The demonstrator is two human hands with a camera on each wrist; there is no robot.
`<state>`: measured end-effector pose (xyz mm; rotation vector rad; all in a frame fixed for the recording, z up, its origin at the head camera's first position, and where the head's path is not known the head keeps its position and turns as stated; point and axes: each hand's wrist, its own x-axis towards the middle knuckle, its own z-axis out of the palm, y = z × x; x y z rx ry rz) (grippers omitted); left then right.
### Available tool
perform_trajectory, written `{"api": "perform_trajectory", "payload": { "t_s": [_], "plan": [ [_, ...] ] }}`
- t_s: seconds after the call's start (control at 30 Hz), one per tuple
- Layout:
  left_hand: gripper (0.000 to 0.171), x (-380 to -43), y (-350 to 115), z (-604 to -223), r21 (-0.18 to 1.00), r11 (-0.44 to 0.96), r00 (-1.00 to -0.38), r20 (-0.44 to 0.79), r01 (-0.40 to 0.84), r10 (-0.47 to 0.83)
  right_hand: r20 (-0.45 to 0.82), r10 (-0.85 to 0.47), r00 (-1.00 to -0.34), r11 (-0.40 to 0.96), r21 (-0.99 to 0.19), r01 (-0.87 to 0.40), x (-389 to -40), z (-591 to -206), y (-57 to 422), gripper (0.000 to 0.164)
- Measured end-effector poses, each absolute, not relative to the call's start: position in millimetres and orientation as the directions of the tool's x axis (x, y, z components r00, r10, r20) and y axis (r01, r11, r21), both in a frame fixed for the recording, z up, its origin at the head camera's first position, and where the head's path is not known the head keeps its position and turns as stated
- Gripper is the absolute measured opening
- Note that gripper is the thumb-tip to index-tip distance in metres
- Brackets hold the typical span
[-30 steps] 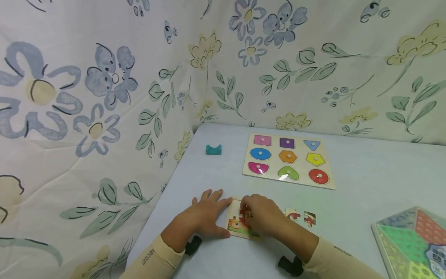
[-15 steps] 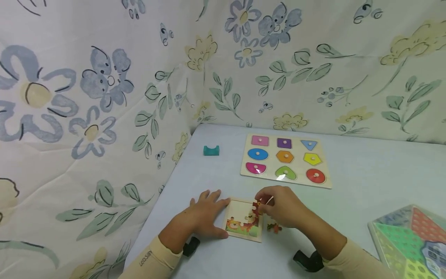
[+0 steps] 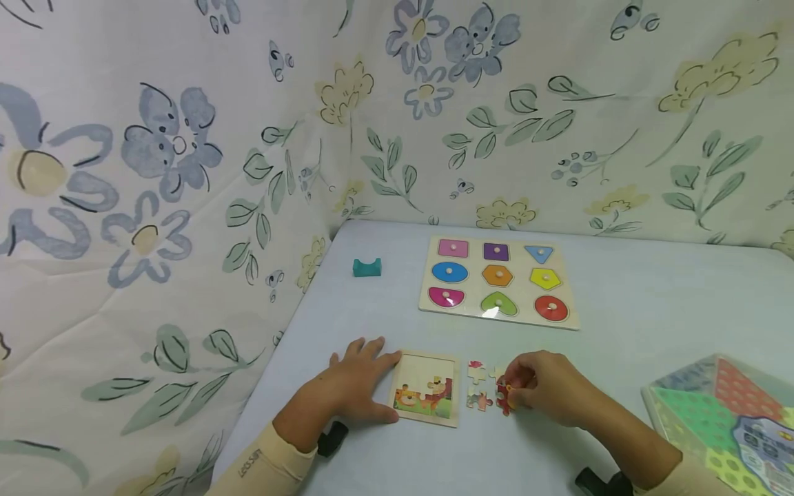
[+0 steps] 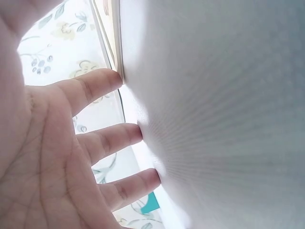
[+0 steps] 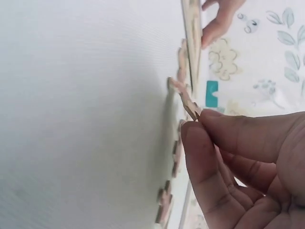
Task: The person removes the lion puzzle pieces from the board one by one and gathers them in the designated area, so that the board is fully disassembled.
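My left hand (image 3: 360, 386) lies with spread, straight fingers at the left side of a small wooden puzzle tray (image 3: 424, 421), index finger and thumb at its edge. In the left wrist view, fingertips (image 4: 114, 78) rest against the white surface. The tray holds animal-picture pieces (image 3: 411, 399) along its bottom and lower right; its upper part shows bare wood. To the right of the tray, my right hand (image 3: 546, 389) pinches a red and orange jigsaw piece (image 5: 185, 98) between thumb and index finger, tilted. Loose jigsaw pieces (image 3: 476, 372) lie between this hand and the tray.
A wooden shape board (image 3: 471, 317) with knobbed colored shapes lies farther back. A teal notched block (image 3: 367, 269) stands at the back left. A clear-covered box (image 3: 688, 413) with colored panels is at the right. Floral cloth (image 3: 372, 103) hangs behind and to the left.
My right hand has moved right from over the tray with a jigsaw piece in its pinch, uncovering the tray and loose pieces. The left hand stays at the tray's edge. The head view has shifted slightly.
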<state>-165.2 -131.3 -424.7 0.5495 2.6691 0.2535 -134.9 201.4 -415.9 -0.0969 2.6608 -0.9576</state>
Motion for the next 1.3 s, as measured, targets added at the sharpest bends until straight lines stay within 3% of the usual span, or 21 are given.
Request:
{"api": "perform_trajectory", "payload": {
  "t_s": [0.3, 0.63, 1.07, 1.3],
  "plan": [
    [0.097, -165, -132, -425, 0.258, 0.904, -0.845, -0.337, 0.343, 0.416, -0.228, -0.153, -0.962, 0.85, -0.527, -0.01, -130, -427, 194, 0.019],
    [0.097, -163, -133, -424, 0.254, 0.906, -0.844, -0.343, 0.339, 0.412, -0.177, -0.139, -0.974, 0.854, -0.52, -0.028, -127, -421, 179, 0.021],
    [0.096, -165, -134, -424, 0.256, 0.9, -0.84, -0.336, 0.353, 0.425, -0.053, -0.301, -0.952, 0.878, -0.405, -0.255, -142, -427, 122, 0.042],
    [0.097, -165, -133, -424, 0.231, 0.91, -0.844, -0.349, 0.345, 0.408, -0.049, -0.321, -0.946, 0.875, -0.397, -0.277, -143, -429, 104, 0.035]
  ]
}}
